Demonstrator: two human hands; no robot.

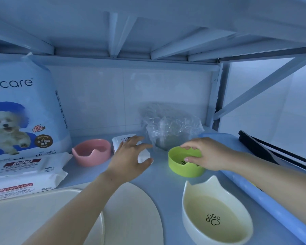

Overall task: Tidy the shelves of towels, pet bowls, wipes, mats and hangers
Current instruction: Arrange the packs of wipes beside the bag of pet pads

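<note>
Green bowl (185, 162): round, upright, opening upward, no long axis to speak of; stands on the shelf (162, 184) right of centre. My right hand (204, 154) grips its far-right rim, thumb inside the wall, fingers curled over the outer edge, forearm entering from the lower right.

My left hand (131, 156): fingers spread, palm down, hovering above a small white packet (124, 141); contact cannot be told.

Behind the bowl: crumpled clear plastic bag (171, 131), just beside it.

Left: pink cat-ear bowl (91, 152), upright. Further left: two stacked wipes packs (25, 175), and a large pet pad bag (23, 112) standing behind them.

Front: cream cat-ear bowl (214, 214) with paw print, ears pointing toward the green bowl; white oval dishes (131, 214) under my left forearm.

Right edge: blue mat (254, 190), black hangers (265, 149).
</note>
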